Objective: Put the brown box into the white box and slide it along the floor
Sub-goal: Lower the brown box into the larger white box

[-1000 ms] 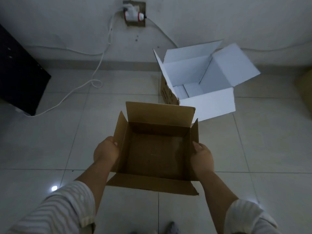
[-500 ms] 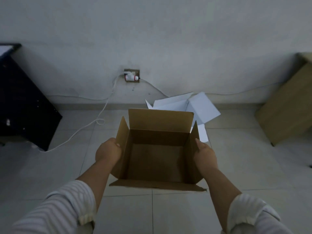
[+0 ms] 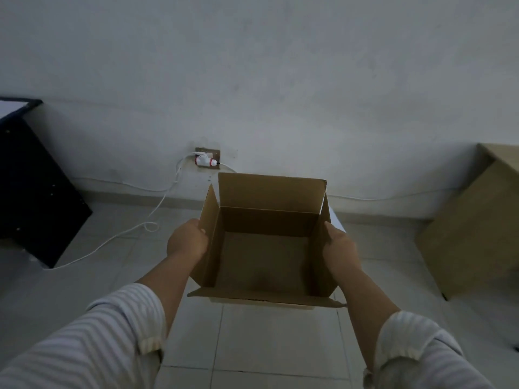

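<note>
The brown box (image 3: 266,248) is an open cardboard carton with its flaps up, held in the air in front of me above the tiled floor. My left hand (image 3: 186,241) grips its left wall and my right hand (image 3: 339,245) grips its right wall. The box is empty inside. The white box is almost wholly hidden behind the brown box; only a thin pale sliver (image 3: 335,220) shows at its right edge.
A dark cabinet (image 3: 33,197) stands at the left. A wooden cabinet (image 3: 477,228) stands at the right. A wall socket with a white plug (image 3: 206,161) sits low on the wall, and its white cable (image 3: 123,234) trails across the floor to the left.
The view has tilted up and the brown box has risen and moved forward, so it now covers the white box that was in plain sight behind it. Both hands keep their grip.
</note>
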